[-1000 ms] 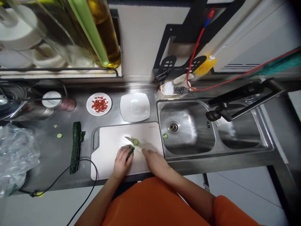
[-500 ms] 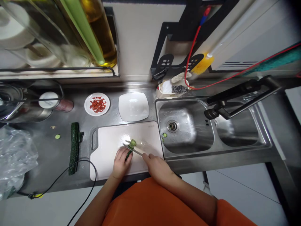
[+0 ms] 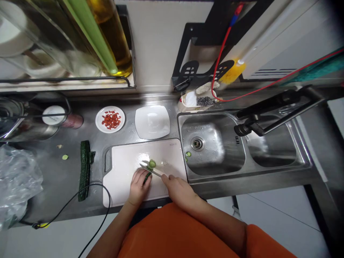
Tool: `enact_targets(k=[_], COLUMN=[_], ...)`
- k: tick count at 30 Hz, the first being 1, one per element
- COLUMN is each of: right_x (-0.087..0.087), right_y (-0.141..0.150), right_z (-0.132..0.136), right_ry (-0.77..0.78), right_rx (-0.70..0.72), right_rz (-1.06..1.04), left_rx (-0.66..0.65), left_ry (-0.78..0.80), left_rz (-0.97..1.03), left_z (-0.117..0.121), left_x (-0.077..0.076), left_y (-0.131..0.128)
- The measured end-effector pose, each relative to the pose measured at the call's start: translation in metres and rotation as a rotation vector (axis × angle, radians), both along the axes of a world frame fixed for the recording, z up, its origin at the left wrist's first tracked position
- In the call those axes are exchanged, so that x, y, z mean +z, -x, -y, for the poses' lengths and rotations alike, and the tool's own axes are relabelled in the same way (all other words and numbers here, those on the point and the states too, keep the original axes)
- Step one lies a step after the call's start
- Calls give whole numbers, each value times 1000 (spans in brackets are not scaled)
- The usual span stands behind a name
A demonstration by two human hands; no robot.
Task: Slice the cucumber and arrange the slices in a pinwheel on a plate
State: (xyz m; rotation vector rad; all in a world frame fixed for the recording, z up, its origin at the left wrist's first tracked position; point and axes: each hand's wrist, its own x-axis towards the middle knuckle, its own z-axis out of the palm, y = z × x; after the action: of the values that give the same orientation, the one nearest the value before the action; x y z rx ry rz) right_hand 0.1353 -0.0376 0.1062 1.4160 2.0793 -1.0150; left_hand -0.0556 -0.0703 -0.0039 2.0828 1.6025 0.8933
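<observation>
On the white cutting board (image 3: 123, 157), my left hand (image 3: 139, 183) is closed around a piece of cucumber (image 3: 147, 177), which its fingers partly cover. My right hand (image 3: 178, 190) grips a knife (image 3: 154, 172) by the handle. Its blade points up and to the left and lies across the cucumber's far end, just ahead of my left fingertips. Cut cucumber slices (image 3: 152, 163) rest on the board beyond the blade. A longer cucumber (image 3: 84, 170) lies on the steel counter left of the board, with a short dark green piece (image 3: 91, 157) touching its side.
Behind the board stand a white square plate (image 3: 152, 122) and a round plate (image 3: 100, 122) of red berries. A sink (image 3: 215, 143) with a black faucet (image 3: 258, 122) adjoins on the right. At left are a plastic bag (image 3: 20, 182), a jar (image 3: 72, 121) and a black cable (image 3: 107, 197).
The camera view has shifted very slightly. Both hands, the knife and the cucumber stay almost where they were.
</observation>
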Motion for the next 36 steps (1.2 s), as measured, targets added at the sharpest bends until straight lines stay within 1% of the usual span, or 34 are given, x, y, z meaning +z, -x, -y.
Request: enact_targets(k=[11,16,22,25,29,33,36], right_x=[-11,-23,-39,-43,-38,-21,-9], right_y=[9,17,24,24,16,5,-1], right_z=[-5,-6,-8,-9,-10,-5,0], right_ry=[-43,-84,-85,-71,-51,-50,-38], right_rx=[19,17,7,-1,-31,-37,-17], right_rz=[-19,-28,-41,-59,-65,-16,-7], left_rx=[-9,-11,-10,-17,-14,-26,-26], left_ry=[10,16,48,55,37,29,37], left_rz=[4,8,12,3,5,5,0], left_z=[0,0,1,1,0,0,1], left_x=[-2,-2,-4,-2,1,2,1], left_y=[1,1,1,1,2,3,3])
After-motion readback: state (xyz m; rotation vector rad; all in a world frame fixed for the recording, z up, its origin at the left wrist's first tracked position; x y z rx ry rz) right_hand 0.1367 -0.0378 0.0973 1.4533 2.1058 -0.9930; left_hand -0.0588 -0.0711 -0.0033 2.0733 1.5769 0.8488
